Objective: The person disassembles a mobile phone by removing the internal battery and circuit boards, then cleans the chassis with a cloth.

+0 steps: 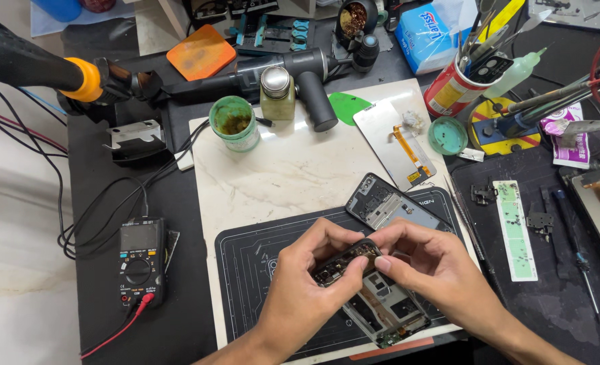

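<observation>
Both hands meet over the mat (pixel 259 250), the dark work mat on the near half of the marble slab (pixel 280 169). Left hand (pixel 307 284) pinches a small dark board (pixel 346 262) between thumb and fingers, component side up and tilted toward the camera — held up off the mat, probably so its connectors can be seen. Right hand (pixel 428 260) pinches the board's right end, fingertips pressed together on it, so it's braced from both sides.

Directly under the hands, on the mat, lies the open phone (pixel 386 312), internals up, just below the board. A back cover (pixel 388 206) lies at the mat's far right edge, clear of the hands. Beyond the mat: screen (pixel 398 138) face-down with its orange flex up, green jar (pixel 234 123), bottle (pixel 276 91). Left of the mat — multimeter (pixel 140 260) on the bench (pixel 178 284), leads attached. Right of the mat, screw strip (pixel 516 230).
</observation>
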